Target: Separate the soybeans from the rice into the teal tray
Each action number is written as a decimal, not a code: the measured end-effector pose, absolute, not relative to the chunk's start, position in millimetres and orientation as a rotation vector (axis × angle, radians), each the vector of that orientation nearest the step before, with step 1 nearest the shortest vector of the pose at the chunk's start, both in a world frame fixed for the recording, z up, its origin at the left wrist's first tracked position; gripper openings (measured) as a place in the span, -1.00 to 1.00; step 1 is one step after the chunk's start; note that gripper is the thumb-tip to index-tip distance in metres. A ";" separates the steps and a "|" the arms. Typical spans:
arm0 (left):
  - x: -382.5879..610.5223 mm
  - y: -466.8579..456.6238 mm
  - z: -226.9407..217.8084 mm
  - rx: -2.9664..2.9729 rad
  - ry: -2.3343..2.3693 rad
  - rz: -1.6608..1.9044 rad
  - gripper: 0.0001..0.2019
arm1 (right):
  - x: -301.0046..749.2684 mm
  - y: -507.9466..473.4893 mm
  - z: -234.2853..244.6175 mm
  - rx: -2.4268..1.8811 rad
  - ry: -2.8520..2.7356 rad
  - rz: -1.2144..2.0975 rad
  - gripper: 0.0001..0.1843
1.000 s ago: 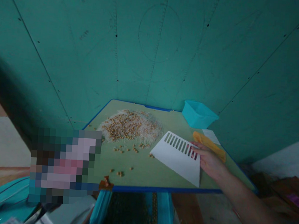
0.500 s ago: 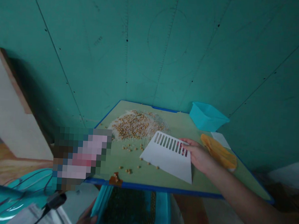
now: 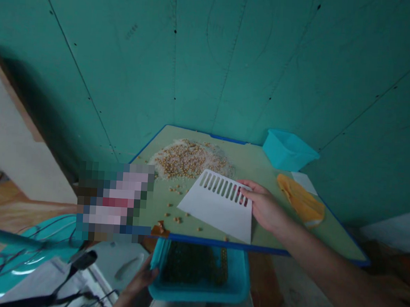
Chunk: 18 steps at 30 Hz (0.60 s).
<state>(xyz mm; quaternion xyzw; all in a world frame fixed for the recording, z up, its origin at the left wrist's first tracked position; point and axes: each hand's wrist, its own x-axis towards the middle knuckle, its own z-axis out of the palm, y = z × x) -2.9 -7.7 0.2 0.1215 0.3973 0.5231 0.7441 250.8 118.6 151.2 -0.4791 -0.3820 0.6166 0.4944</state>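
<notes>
My right hand point(image 3: 264, 207) grips the right end of a white slotted scraper point(image 3: 218, 207), which rests on the green board point(image 3: 270, 166) near its front edge. A pile of grains and beans point(image 3: 190, 158) lies at the back left of the board, with stray beans point(image 3: 177, 219) scattered in front of the scraper. Below the board's front edge, my left hand point(image 3: 141, 279) holds the left rim of a teal tray point(image 3: 199, 273) that has beans in it.
A small teal bin point(image 3: 288, 150) stands at the board's back right. An orange cloth point(image 3: 301, 202) lies on the right beside a white card point(image 3: 303, 182). A teal wall rises behind. Cables and a round teal object point(image 3: 21, 253) lie at lower left.
My right hand has slid the scraper left and toward the front edge, pushing beans along. The teal tray and my left hand have come up into view under the edge.
</notes>
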 end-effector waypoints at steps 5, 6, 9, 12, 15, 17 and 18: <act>17.2 -17.6 45.8 0.257 0.777 1.128 -0.54 | 251.1 118.3 154.2 -1.165 -0.922 1.479 -0.80; 15.6 -16.0 42.1 0.264 0.788 1.121 -0.53 | 251.3 118.4 155.4 -1.167 -0.925 1.482 -0.80; 2.4 -6.6 9.9 0.252 0.924 1.105 -0.36 | 256.3 117.7 159.5 -1.170 -0.919 1.484 -0.78; -13.8 -0.2 -23.5 0.226 1.117 1.092 -0.58 | 272.1 112.4 162.2 -1.191 -0.881 1.445 -0.78; -19.6 -0.5 -36.8 0.243 1.153 1.138 -0.68 | 298.3 99.1 160.0 -1.247 -0.812 1.363 -0.79; -15.6 -1.7 -37.4 0.231 1.133 1.156 -0.69 | 317.8 86.6 155.8 -1.321 -0.749 1.290 -0.78; -11.9 -2.1 -36.5 0.224 1.124 1.159 -0.71 | 326.7 79.9 153.5 -1.359 -0.729 1.277 -0.75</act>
